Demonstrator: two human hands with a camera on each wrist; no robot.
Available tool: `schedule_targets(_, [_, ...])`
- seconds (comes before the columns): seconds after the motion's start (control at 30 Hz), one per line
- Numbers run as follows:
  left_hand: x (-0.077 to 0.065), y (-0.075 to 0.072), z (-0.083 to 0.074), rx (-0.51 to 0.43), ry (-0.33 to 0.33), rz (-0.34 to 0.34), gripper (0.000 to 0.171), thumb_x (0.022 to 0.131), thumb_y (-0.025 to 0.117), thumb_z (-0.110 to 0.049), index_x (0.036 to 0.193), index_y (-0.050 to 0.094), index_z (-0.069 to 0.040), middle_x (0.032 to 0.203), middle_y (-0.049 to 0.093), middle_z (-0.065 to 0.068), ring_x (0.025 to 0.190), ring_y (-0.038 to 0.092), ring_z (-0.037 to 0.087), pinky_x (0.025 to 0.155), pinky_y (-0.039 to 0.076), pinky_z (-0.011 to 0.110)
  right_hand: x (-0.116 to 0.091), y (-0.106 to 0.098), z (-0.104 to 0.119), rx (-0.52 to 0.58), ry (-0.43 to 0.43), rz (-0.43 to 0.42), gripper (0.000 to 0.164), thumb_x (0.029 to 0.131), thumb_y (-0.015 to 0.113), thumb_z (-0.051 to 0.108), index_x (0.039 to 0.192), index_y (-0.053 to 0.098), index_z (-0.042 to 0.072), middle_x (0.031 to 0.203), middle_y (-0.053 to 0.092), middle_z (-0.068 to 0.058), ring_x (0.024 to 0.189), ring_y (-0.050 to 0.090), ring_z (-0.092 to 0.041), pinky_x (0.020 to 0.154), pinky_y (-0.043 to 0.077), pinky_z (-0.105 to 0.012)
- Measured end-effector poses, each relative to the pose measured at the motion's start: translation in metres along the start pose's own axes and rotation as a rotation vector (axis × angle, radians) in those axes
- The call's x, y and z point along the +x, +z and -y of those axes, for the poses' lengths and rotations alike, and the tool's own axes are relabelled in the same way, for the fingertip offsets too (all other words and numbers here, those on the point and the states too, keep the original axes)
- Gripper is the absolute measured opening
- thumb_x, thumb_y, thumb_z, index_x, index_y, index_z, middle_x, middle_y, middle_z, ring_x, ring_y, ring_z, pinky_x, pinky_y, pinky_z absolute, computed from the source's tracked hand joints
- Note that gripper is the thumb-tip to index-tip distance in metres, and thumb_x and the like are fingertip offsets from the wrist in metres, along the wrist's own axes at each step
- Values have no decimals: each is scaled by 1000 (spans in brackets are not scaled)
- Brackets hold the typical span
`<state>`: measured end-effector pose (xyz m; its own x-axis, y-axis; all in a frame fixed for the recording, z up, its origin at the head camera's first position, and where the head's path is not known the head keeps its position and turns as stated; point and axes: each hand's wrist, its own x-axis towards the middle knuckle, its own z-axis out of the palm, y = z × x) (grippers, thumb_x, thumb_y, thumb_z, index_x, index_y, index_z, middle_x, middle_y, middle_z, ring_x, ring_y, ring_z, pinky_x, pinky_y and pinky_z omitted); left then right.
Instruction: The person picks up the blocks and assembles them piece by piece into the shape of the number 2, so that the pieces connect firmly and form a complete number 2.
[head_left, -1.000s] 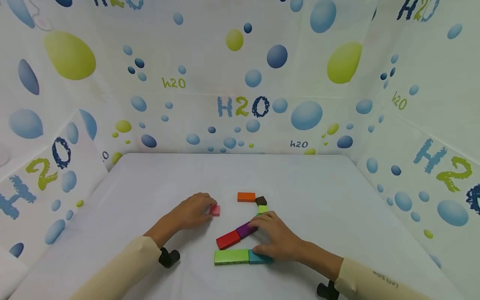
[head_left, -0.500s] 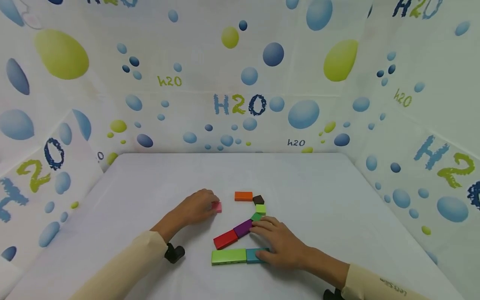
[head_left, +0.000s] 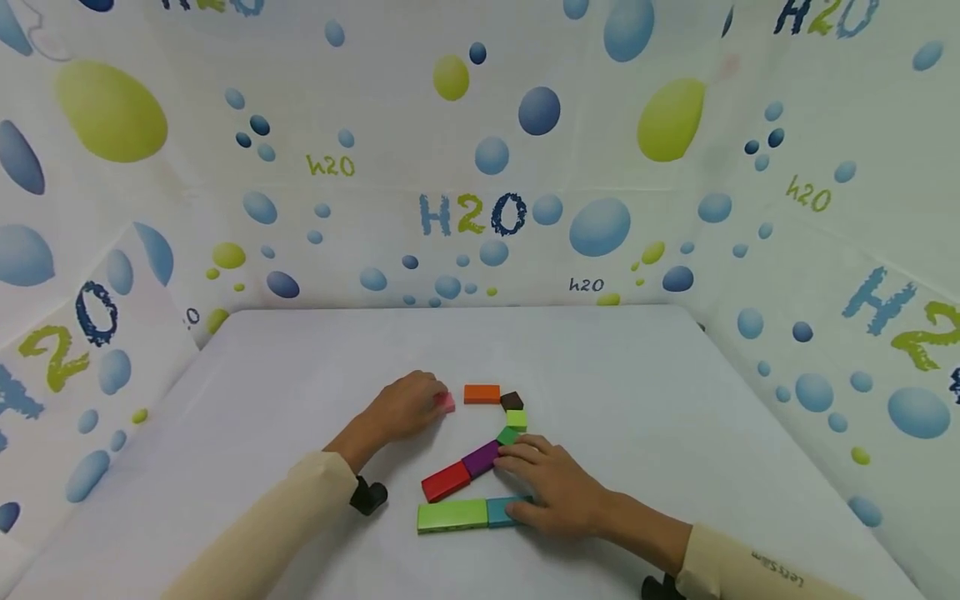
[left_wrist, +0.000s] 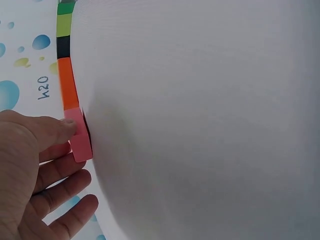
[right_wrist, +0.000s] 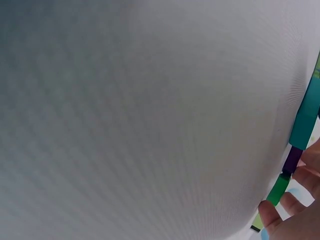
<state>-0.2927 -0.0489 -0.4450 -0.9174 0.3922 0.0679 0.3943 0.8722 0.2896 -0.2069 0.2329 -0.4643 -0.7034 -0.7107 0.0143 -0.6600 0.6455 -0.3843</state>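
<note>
**Pink block pushed up beside the orange one**

Since a second ago, the left hand (head_left: 405, 408) has carried the pink block (head_left: 446, 402) farther and to the right, so it now sits just left of the orange block (head_left: 482, 394); the right hand (head_left: 551, 492) has stayed on the coloured row.

Nearest on the white table (head_left: 675, 400) lies a long light green block (head_left: 452, 516), with a teal block (head_left: 501, 511) touching its right end. The right hand lies flat over that teal block's right end, fingers fairly straight, gripping nothing. Its fingertips (head_left: 510, 454) touch the purple block (head_left: 482, 457), which runs diagonally up from the red block (head_left: 446, 482) at its near left end.

Farther on, a small dark green block (head_left: 508, 435) follows the purple one, then a lime block (head_left: 517, 419) and a dark brown block (head_left: 512, 401) at the corner. The orange block lies to the left of the brown one.

The left hand pinches the pink block between thumb (left_wrist: 60, 131) and fingers; in the left wrist view this block (left_wrist: 79, 134) touches the orange one's end (left_wrist: 67, 82).

A bubble-printed curtain (head_left: 480, 167) closes off the far side.
</note>
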Motion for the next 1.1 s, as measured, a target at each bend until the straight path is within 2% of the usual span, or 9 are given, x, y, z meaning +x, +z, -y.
schedule_targets(0.27, [7,6,1,13,-16,-16,35,91,77,-25,122,73,-7,102,68,4,97,61,20,90,57,37,0,4,3,-15,2,8,56,98,59,42,150,50,23,154,46,7,148,30,-24,114,35,-58])
schedule_targets(0.57, [10,5,1,12,-36,-36,33,92,75,-26,119,73,-6,104,70,7,96,62,20,88,57,36,1,2,5,-30,4,15,57,98,58,43,151,49,23,155,44,7,147,29,-23,114,35,-57])
schedule_targets(1.1, [13,8,-10,53,-35,-52,34,91,76,-31,116,74,-7,101,70,5,95,61,21,88,57,37,0,-4,4,-15,25,19,57,98,59,41,150,50,21,154,46,5,148,29,-26,115,33,-58])
